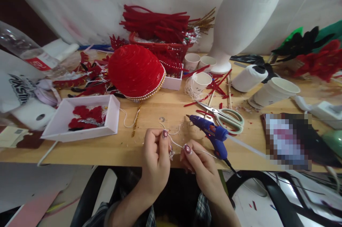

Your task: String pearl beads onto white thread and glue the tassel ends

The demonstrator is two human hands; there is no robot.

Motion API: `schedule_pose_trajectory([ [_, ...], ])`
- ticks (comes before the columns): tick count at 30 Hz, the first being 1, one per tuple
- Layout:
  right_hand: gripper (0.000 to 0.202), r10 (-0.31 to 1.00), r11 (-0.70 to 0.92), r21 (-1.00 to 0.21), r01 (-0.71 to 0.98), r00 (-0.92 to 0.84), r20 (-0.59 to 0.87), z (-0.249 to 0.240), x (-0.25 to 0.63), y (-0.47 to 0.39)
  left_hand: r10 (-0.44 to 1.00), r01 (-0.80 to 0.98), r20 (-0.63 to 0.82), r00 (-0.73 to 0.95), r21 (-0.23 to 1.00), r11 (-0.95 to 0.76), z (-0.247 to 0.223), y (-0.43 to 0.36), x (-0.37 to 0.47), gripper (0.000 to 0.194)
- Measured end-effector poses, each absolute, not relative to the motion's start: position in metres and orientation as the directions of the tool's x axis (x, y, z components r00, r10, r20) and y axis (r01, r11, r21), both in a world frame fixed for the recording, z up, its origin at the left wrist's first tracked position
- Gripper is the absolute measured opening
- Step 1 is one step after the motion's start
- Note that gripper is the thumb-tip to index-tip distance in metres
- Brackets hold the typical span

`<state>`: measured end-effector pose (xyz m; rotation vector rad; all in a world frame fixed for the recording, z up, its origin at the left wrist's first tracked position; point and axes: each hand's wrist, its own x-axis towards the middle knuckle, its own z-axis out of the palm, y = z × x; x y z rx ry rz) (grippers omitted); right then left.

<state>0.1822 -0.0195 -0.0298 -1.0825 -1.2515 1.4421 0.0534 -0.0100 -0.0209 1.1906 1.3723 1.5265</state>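
Observation:
Near the table's front edge, my left hand (157,150) is closed, pinching a thin white string (175,143) between thumb and fingers. A small bead cluster (171,154) shows beside its fingertips. My right hand (198,159) pinches the same string a little to the right, and the string trails on past it. The blue glue gun (205,127) lies just beyond my right hand, with green-handled scissors (228,118) behind it. Farther back rests a red rounded cap (135,72) with a beaded rim and a gold tassel.
A white box (110,116) with red pieces stands at the left. Paper cups (201,80), a white thread cone (248,78) and a white head form (242,17) stand behind. A red basket (165,47) holds red stems. At the right lies a phone (288,141).

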Motion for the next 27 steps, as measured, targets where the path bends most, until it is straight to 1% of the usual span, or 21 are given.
schedule_pose_trajectory([
  [3,0.043,0.979,-0.053,-0.996,-0.075,-0.200,-0.037,-0.032,0.182,-0.020,0.946,0.072,0.142,-0.293,0.989,-0.126,-0.023,-0.010,0.052,0.018],
  [10,0.040,0.966,0.059,-0.998,-0.011,-0.252,0.060,-0.021,0.177,-0.017,0.965,0.039,0.079,-0.249,0.997,-0.071,-0.023,-0.008,0.054,0.018],
  [13,0.039,0.963,0.026,-0.999,-0.022,-0.267,0.031,-0.022,0.181,-0.017,0.975,-0.032,0.037,-0.220,0.998,-0.046,-0.020,-0.006,0.053,0.020],
  [17,0.032,0.940,-0.056,-0.998,-0.022,-0.338,-0.045,-0.026,0.189,-0.020,0.974,-0.100,-0.002,-0.226,0.995,-0.021,-0.013,-0.002,0.046,0.024],
  [21,0.030,0.911,0.006,-1.000,0.027,-0.413,-0.005,-0.023,0.191,-0.020,0.989,-0.295,-0.119,-0.085,0.951,0.090,-0.009,0.003,0.038,0.024],
  [25,0.031,0.902,-0.026,-0.998,0.052,-0.429,-0.046,-0.021,0.191,-0.018,0.992,-0.292,-0.121,-0.019,0.950,0.111,-0.006,0.004,0.033,0.024],
  [27,0.031,0.900,-0.010,-0.997,0.076,-0.433,-0.042,-0.020,0.191,-0.017,0.992,-0.308,-0.129,0.000,0.943,0.123,-0.005,0.003,0.032,0.026],
])
